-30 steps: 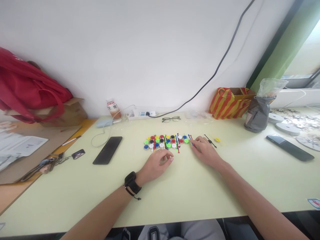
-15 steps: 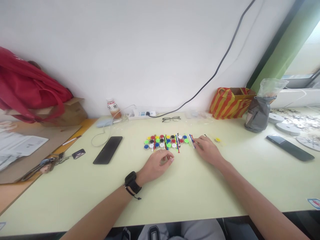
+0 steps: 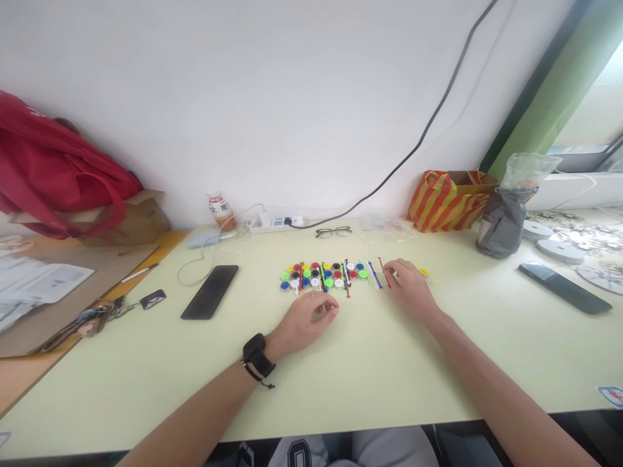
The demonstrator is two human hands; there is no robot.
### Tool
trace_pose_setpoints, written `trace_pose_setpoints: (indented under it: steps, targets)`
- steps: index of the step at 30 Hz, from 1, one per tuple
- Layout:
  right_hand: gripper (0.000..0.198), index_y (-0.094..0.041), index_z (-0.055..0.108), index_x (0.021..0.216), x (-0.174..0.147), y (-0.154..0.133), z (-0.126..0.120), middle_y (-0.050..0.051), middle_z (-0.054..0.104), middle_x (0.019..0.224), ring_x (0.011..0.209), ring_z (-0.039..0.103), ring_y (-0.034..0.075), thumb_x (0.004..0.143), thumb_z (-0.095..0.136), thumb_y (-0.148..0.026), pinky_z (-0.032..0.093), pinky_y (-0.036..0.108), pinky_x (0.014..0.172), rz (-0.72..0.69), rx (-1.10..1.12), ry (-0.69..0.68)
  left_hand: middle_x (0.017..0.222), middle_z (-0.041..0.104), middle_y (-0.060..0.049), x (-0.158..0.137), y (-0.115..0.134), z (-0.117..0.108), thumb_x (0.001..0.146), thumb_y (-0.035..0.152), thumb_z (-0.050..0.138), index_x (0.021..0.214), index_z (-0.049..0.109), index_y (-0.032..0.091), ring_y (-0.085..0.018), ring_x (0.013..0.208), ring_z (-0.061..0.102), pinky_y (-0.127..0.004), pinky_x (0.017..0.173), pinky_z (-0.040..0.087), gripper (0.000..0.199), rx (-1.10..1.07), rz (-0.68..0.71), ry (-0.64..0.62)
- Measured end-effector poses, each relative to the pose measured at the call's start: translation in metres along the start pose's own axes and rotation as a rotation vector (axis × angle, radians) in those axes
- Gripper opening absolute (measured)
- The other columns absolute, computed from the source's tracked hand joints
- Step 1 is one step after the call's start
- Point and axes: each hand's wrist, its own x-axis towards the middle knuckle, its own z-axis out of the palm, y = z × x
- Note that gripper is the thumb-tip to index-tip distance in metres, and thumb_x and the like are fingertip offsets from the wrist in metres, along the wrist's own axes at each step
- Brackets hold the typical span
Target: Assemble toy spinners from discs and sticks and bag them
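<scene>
My left hand (image 3: 311, 318) rests on the table with fingers curled and thumb near the index finger, nothing visible inside. Just beyond it lie rows of small colourful round discs (image 3: 339, 283), with bundles of thin plastic sticks (image 3: 322, 277) laid across them. To the right of the discs is a small group of blue, white and pale green sticks (image 3: 374, 275). A single red stick (image 3: 384, 272) lies apart from that group, at the fingertips of my right hand (image 3: 409, 285), whose fingers are bent and pressed close to it. The hand's underside is hidden.
Yellow discs (image 3: 424, 272) lie right of my right hand. Glasses (image 3: 333, 231) and a power strip (image 3: 277, 222) sit by the wall. A black phone (image 3: 210, 292) is at left, a dark phone (image 3: 564, 287) at right. A striped bag (image 3: 448, 201) stands behind.
My right hand has moved slightly right. The red stick has come away from the blue and white sticks. The small black stick is now out of sight near the hand. My left hand stays still.
</scene>
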Motion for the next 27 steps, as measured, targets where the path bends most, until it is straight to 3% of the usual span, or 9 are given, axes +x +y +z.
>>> trace_pose_setpoints:
  steps: [3, 8, 13, 17, 23, 27]
  targets:
    - [0.015, -0.024, 0.059, 0.096, 0.001, 0.0, -0.001, 0.007, 0.07, 0.099, 0.09, 0.063, 0.025, 0.101, 0.047, -0.031, 0.047, 0.036, 0.078, 0.011, 0.089, 0.048, 0.095, 0.07, -0.002, 0.001, 0.001, 0.0, 0.101, 0.031, 0.056, 0.097, 0.068, 0.023, -0.018, 0.087, 0.059, -0.031, 0.076, 0.047, 0.015, 0.002, -0.002, -0.005]
    - [0.021, -0.024, 0.058, 0.096, 0.002, 0.0, -0.001, 0.004, 0.066, 0.081, 0.072, 0.059, 0.022, 0.102, 0.047, -0.041, 0.045, 0.035, 0.067, 0.079, 0.164, 0.031, 0.094, 0.07, -0.002, 0.0, 0.0, 0.0, 0.101, 0.031, 0.055, 0.098, 0.068, 0.023, -0.019, 0.086, 0.059, -0.032, 0.076, 0.048, 0.016, 0.006, 0.002, -0.007]
    - [0.025, -0.025, 0.057, 0.09, 0.003, -0.004, -0.003, 0.008, 0.068, 0.089, 0.086, 0.062, 0.026, 0.101, 0.049, -0.046, 0.049, 0.041, 0.079, 0.02, 0.16, 0.091, 0.094, 0.07, -0.002, 0.0, 0.0, 0.0, 0.101, 0.031, 0.055, 0.097, 0.068, 0.023, -0.019, 0.086, 0.059, -0.032, 0.076, 0.048, 0.016, 0.003, 0.005, -0.006]
    - [0.028, -0.025, 0.055, 0.089, 0.001, -0.009, -0.004, 0.006, 0.068, 0.086, 0.077, 0.065, 0.023, 0.101, 0.051, -0.049, 0.053, 0.038, 0.073, 0.062, 0.358, 0.035, 0.095, 0.07, -0.003, 0.0, -0.001, 0.001, 0.101, 0.031, 0.056, 0.097, 0.068, 0.023, -0.019, 0.087, 0.06, -0.032, 0.077, 0.048, 0.015, 0.003, 0.007, -0.007]
    - [0.033, -0.024, 0.063, 0.118, 0.001, -0.016, -0.003, 0.008, 0.071, 0.096, 0.083, 0.068, 0.023, 0.099, 0.054, -0.05, 0.057, 0.039, 0.077, 0.055, 0.44, -0.006, 0.095, 0.07, -0.002, 0.0, 0.0, 0.001, 0.101, 0.03, 0.056, 0.097, 0.068, 0.023, -0.019, 0.087, 0.06, -0.032, 0.078, 0.048, 0.014, 0.01, 0.015, -0.009]
    - [0.033, -0.023, 0.065, 0.1, 0.003, -0.018, -0.006, 0.009, 0.073, 0.1, 0.085, 0.069, 0.022, 0.097, 0.057, -0.055, 0.059, 0.038, 0.077, 0.074, 0.51, 0.0, 0.095, 0.07, -0.002, -0.001, 0.001, 0.001, 0.1, 0.03, 0.056, 0.097, 0.068, 0.023, -0.019, 0.087, 0.06, -0.033, 0.078, 0.049, 0.014, 0.012, 0.017, -0.009]
